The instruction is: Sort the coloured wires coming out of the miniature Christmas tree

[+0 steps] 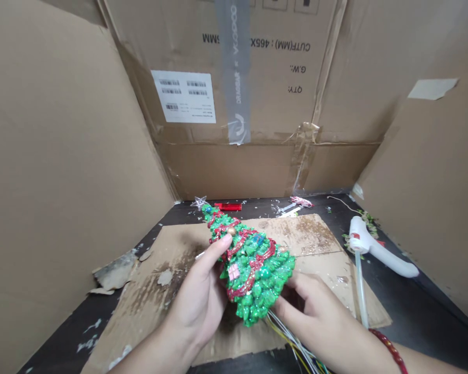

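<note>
Above the cardboard sheet (152, 311): a green Christmas tree (249, 265) is held in the air, tilted, with its star (199, 202) to the far left and its wide base to the near right.
Left hand (203, 285): it grasps the tree at its side, the thumb lying on the front; probably this grip keeps the tree from turning.
Right hand (312, 304): it is at the base, fingers bent and partly hidden, so I cannot tell what they pinch; the tilt seems to give this hand access to the underside.
Wires (292, 340): thin, several colours, they come out under the base beside the right hand.
Glue gun (378, 249): it lies at the right edge of the cardboard, its glue stick (361, 291) toward the person, perhaps for easy reach.
Table (425, 306): dark, spotted with scraps; the cardboard perhaps protects it.
</note>
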Available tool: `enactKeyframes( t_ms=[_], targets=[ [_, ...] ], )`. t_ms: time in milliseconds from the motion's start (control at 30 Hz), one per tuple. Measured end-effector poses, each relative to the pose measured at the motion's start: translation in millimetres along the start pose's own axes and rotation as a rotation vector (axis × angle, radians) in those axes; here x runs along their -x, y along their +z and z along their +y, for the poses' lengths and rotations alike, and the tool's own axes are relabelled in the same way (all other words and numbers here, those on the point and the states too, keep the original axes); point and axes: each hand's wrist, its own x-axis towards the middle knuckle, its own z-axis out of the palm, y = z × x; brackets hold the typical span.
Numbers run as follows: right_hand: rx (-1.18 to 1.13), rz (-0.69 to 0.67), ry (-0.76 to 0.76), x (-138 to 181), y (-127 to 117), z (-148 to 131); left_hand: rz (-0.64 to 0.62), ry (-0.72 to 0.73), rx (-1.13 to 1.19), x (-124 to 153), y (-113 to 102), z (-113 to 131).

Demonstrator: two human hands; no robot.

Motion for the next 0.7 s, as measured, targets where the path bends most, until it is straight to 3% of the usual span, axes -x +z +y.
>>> enactKeyframes(
  t_ms=[133, 233, 333, 467, 567, 700],
  targets=[
    [-0.071, 0.123, 0.019, -4, 2, 7, -0.004, 0.054, 0.014, 0, 1, 6],
    [-0.306, 0.089, 0.009, -7, 4, 12, -0.011, 0.096, 0.02, 1, 1, 10],
    [-0.613, -0.018, 0.045, -8, 5, 11, -0.038, 0.099, 0.012, 2, 0, 14],
    [-0.955, -0.348, 0.322, -1, 4, 0, -0.043, 0.106, -0.026, 4, 2, 17],
    [-1.071, -0.525, 0.342, 3, 4, -6, 0.087, 0.172, -0.06, 5, 4, 15],
    [-1.043, -0.546, 0.289, 5, 5, -3, 0.3, 0.362, -0.139, 4, 2, 12]
  ],
)
